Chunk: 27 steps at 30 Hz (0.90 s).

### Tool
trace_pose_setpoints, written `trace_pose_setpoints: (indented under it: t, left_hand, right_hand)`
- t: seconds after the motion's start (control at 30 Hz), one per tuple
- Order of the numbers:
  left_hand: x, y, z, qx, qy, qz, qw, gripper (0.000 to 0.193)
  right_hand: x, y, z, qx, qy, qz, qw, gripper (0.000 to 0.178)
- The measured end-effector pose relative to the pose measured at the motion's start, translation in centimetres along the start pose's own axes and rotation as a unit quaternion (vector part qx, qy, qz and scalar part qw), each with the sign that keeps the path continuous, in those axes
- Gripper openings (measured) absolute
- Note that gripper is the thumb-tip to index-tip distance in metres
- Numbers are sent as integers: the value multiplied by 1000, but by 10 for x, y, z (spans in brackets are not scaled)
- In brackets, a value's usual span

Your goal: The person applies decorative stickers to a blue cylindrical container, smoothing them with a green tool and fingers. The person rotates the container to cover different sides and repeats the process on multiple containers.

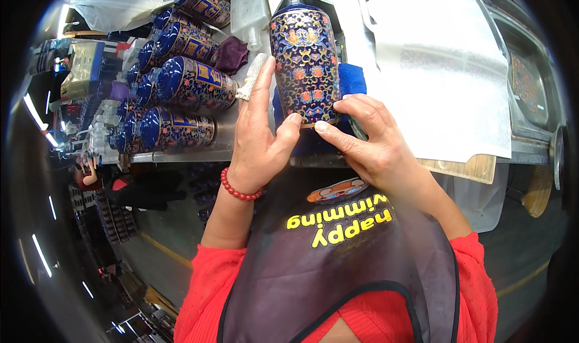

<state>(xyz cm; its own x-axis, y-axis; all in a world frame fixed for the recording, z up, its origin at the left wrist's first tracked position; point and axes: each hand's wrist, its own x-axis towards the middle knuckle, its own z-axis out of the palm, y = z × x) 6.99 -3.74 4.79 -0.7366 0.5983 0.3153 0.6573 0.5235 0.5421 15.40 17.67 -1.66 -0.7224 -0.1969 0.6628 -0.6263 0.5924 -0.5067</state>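
A dark blue ceramic bottle (306, 59) with gold, red and floral patterning lies in front of me, its neck pointing away and its base toward me. My left hand (256, 129) rests along its left side with fingers stretched out, the thumb near the base. One of its fingers wears a whitish fabric cover (252, 76). At the base's right corner, my right hand (371, 135) has its thumb and fingertips pressed against the bottle. Blue cloth (352, 79) shows beside and under the bottle.
Several similar blue bottles (199, 81) lie on the table at left, with a purple cloth (231, 55) and a clear plastic container (249, 8) nearby. White sheets (443, 72) cover a board (464, 167) at right. Beyond them is a metal tray (540, 123).
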Motion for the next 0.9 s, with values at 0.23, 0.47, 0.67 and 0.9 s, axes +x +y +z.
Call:
trace_pose_setpoints:
  t: [0.23, 0.47, 0.67, 0.9]
  left_hand:
    - [-11, -11, 15, -107, 30, -25, 993, 78]
    - [-13, -16, 22, -123, 36, -25, 991, 80]
    - [-14, -16, 25, -136, 43, -17, 990, 81]
    - [-14, -17, 26, -131, 47, -6, 990, 81]
  right_hand:
    - [0, 1, 2, -3, 9, 1, 1000, 53]
    - [0, 1, 1, 0, 5, 14, 1000, 53]
    - [2, 0, 1, -26, 8, 11, 1000, 52]
    - [3, -4, -3, -47, -10, -1, 999, 50]
